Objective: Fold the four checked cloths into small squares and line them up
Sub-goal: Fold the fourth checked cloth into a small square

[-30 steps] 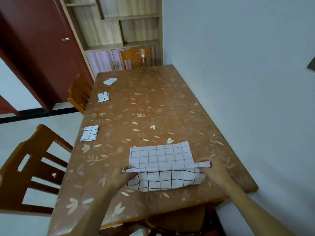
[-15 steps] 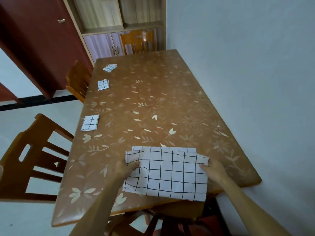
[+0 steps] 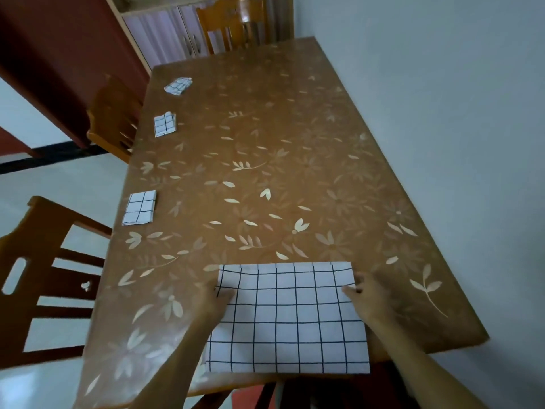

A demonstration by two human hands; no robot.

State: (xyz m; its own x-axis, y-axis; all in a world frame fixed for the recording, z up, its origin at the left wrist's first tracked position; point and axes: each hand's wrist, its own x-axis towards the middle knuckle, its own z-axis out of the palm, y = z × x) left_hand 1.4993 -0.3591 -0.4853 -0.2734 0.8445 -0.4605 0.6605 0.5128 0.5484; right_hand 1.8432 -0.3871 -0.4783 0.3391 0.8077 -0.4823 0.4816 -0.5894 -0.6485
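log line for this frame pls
stage: fourth cloth folded once, near table edge | left hand, right hand: on its side edges | done: three folded cloths along left edge

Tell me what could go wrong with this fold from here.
1. The large cloth lies right along the table's near edge, so it may slide off while being folded.
2. The left hand and right hand hold only its side edges, so the middle could wrinkle and the layers shift.
3. The farthest folded cloth looks skewed, so the row along the left edge may end uneven.
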